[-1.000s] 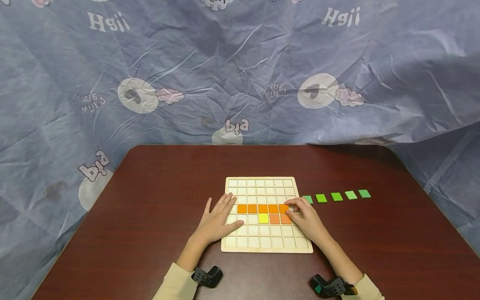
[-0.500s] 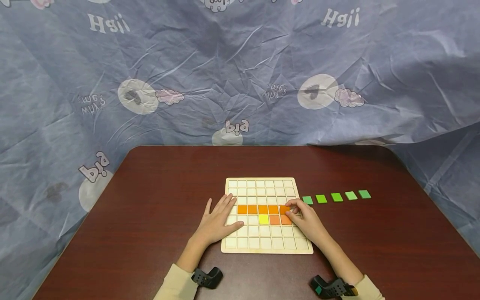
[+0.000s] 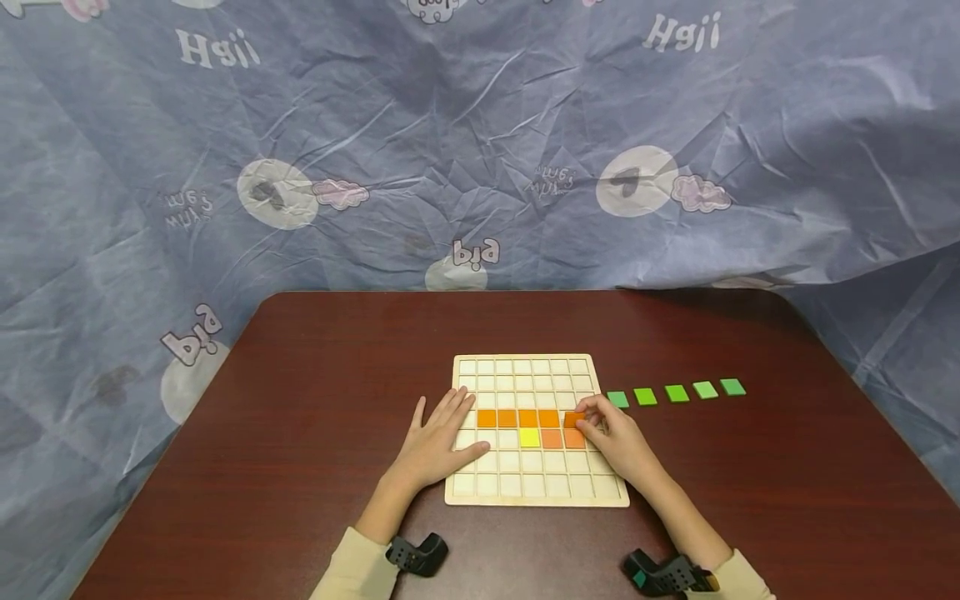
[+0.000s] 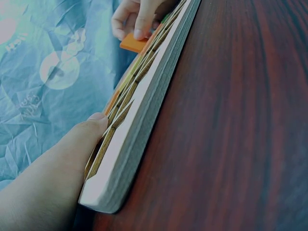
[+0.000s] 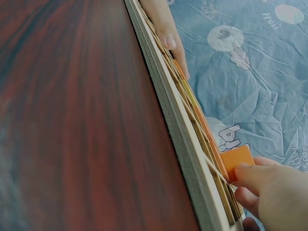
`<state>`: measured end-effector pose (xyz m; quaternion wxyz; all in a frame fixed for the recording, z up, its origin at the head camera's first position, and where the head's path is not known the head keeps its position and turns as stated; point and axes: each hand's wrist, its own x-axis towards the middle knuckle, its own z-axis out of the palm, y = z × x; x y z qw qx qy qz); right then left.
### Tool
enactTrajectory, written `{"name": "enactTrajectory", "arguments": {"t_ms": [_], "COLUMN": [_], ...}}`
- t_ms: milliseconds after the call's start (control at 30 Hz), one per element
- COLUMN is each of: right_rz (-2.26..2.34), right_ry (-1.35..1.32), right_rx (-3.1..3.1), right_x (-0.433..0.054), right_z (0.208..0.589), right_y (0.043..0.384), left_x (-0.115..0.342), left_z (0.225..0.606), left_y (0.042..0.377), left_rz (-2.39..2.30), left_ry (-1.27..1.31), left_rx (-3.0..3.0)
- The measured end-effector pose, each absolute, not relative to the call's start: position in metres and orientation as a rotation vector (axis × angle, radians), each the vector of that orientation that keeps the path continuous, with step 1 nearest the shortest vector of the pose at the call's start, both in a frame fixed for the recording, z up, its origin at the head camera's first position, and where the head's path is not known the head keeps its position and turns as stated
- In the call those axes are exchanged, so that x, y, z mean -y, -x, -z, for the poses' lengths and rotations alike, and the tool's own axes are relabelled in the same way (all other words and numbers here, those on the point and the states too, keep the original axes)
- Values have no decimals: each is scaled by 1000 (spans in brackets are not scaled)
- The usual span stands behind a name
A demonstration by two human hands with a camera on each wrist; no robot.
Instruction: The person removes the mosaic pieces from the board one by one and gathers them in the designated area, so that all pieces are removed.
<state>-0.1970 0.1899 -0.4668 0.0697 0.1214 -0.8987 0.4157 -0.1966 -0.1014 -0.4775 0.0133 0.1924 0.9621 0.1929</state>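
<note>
A pale wooden grid board (image 3: 525, 494) lies on the table. My left hand (image 3: 435, 442) rests on its left edge with fingers spread, the thumb reaching over the cells. Between thumb and fingers my right hand (image 3: 617, 437) pinches an orange square tile (image 5: 237, 160), tilted up at the right end of the orange row. Orange tiles (image 3: 507, 418) fill several cells of that row. Just below sit a yellow tile (image 3: 529, 437) and two lighter orange tiles (image 3: 552, 438). In the left wrist view the pinched tile stands above the board's surface.
Several green tiles (image 3: 677, 393) lie in a row on the dark red-brown table (image 3: 337, 358), right of the board. A wrinkled blue-grey printed cloth (image 3: 480, 125) hangs behind the table. Each wrist wears a black device (image 3: 418, 555).
My right hand has lifted the orange tile from flat in the row to a tilted pose and moved it slightly right. My left hand stays on the board.
</note>
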Motion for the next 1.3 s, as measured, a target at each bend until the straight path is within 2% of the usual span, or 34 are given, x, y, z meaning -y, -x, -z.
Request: {"name": "enactTrajectory", "arguments": {"t_ms": [800,1300], "right_rz": [-1183,-1074], "right_ry": [-220,-144], "right_rx": [2755,2754], "right_x": [-222,-248], "right_z": [450,460], "right_y": [189,187], "left_x": [102,102], "left_z": [478,478], "left_y": [197,197], "left_rz": [-593,-605], "left_ry": [-614,-623], "left_rx": [-3017,-3014]}}
